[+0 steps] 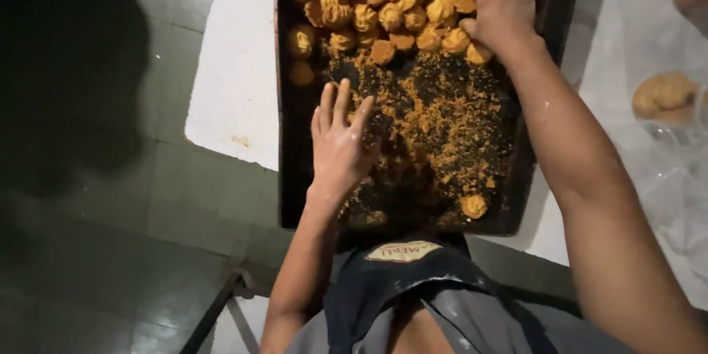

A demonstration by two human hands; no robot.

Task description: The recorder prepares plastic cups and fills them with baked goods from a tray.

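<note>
While both hands work a dark tray (295,140):
Left hand (339,144): flat, fingers spread on crumbs (442,125).
Right hand (501,11): curled over cookies (383,0) at far end.

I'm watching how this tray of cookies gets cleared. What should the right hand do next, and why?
Probably close on the cookies under it and lift them off. The right hand already rests on the pile of cookies at the far end of the dark tray, while the left hand lies flat among crumbs.
</note>
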